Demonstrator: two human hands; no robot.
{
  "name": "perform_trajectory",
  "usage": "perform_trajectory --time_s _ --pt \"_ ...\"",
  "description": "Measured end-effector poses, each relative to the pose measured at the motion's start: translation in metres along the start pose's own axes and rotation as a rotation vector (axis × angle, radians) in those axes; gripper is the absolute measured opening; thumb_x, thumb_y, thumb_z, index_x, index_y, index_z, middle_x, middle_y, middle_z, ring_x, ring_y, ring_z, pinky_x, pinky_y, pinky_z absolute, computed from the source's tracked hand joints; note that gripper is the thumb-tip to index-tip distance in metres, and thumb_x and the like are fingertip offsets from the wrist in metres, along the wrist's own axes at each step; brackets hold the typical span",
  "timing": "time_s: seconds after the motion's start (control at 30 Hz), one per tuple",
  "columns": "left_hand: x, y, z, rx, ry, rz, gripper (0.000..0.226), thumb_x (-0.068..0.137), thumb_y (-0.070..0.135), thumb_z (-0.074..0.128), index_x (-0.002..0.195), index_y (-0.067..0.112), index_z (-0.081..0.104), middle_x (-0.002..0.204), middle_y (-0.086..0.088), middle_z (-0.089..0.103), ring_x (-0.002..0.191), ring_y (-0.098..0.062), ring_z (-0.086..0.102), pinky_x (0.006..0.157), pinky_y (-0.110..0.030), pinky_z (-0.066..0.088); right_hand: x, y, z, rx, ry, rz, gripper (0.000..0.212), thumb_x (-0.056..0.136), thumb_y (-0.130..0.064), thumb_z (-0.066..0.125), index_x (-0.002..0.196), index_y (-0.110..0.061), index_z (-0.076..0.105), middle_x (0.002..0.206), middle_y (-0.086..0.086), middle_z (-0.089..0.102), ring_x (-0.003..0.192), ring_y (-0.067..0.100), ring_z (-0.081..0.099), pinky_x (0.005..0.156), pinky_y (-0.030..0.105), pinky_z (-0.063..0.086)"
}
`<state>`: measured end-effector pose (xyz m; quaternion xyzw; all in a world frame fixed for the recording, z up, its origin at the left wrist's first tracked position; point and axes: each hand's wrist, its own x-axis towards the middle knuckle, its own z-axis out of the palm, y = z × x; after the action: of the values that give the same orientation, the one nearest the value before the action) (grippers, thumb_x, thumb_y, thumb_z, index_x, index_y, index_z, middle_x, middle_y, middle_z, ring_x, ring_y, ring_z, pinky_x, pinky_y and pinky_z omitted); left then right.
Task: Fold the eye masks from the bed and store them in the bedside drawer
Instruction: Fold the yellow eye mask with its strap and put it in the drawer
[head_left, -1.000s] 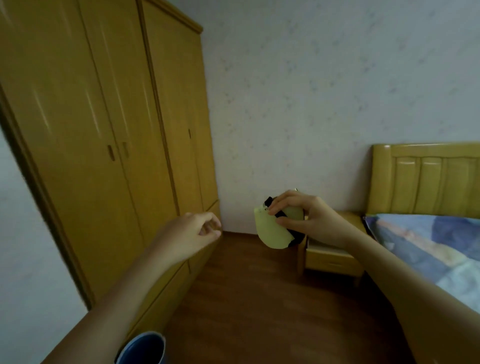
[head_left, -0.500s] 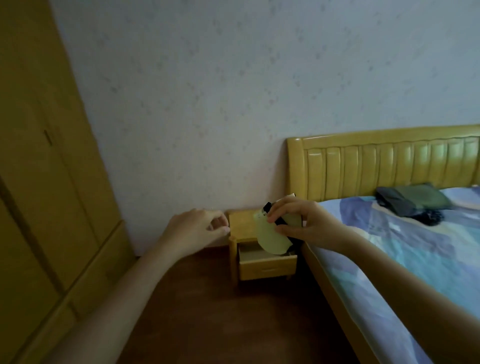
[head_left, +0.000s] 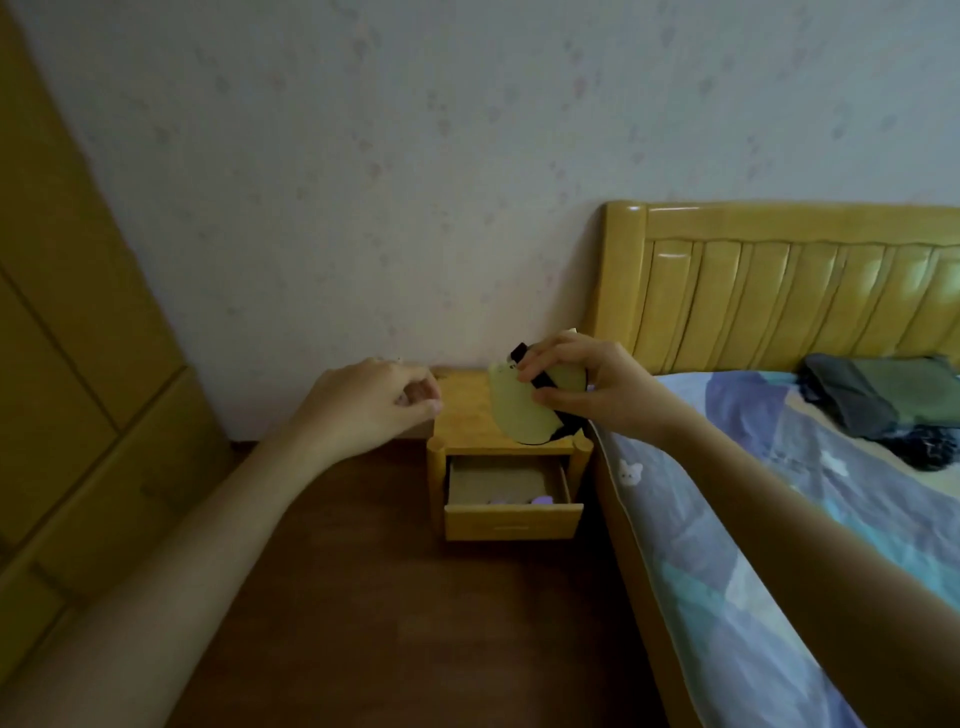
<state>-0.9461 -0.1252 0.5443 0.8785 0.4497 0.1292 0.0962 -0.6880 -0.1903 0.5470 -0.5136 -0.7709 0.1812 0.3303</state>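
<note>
Head view: my right hand (head_left: 597, 395) pinches the folded pale-yellow eye mask (head_left: 519, 415) above the open wooden bedside drawer (head_left: 511, 512), ready to drop; my left hand (head_left: 363, 405) hovers beside it, loosely curled, empty.

Pale yellow eye mask (head_left: 519, 415) with black strap, honey-yellow nightstand (head_left: 467, 421), blue patchwork bedsheet (head_left: 779, 519)

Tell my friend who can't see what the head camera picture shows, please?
A right hand holds a folded yellow eye mask above a wooden bedside table whose drawer is open. The left hand hovers nearby, holding nothing, beside a bed with dark clothes on it.
</note>
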Motion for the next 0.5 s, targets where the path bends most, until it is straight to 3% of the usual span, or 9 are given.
perform_trajectory --time_s 0.23,0.4,0.5 --pt "0.142 -0.046 0.062 -0.068 -0.088 -0.023 0.018 0.088 0.049 0.054 0.098 0.037 0.063 0.087 0.02 0.063 0.081 0.003 0.058 0.072 -0.029 0.05 0.088 0.119 0.001 0.049 -0.032 0.093 0.02 0.084 -0.006 0.067 0.103 -0.012 0.069 0.11 -0.015 0.056 0.102 -0.012 0.051 0.081 0.008 0.046" --pt "0.241 -0.064 0.115 -0.143 -0.213 -0.008 0.017 0.09 0.043 0.054 0.098 0.033 0.065 0.088 0.019 0.062 0.083 -0.001 0.058 0.073 -0.03 0.051 0.131 0.204 0.002 0.061 -0.056 0.223 0.02 0.083 -0.009 0.068 0.101 -0.019 0.07 0.117 -0.003 0.059 0.109 0.001 0.053 0.086 0.01 0.046" --pt "0.289 -0.074 0.152 -0.196 -0.275 -0.02 0.017 0.09 0.046 0.052 0.096 0.036 0.064 0.085 0.022 0.061 0.082 -0.002 0.059 0.077 -0.034 0.052 0.15 0.252 0.005 0.094 -0.078 0.29 0.021 0.082 -0.006 0.069 0.099 -0.018 0.07 0.115 -0.002 0.06 0.107 0.0 0.054 0.088 0.008 0.043"
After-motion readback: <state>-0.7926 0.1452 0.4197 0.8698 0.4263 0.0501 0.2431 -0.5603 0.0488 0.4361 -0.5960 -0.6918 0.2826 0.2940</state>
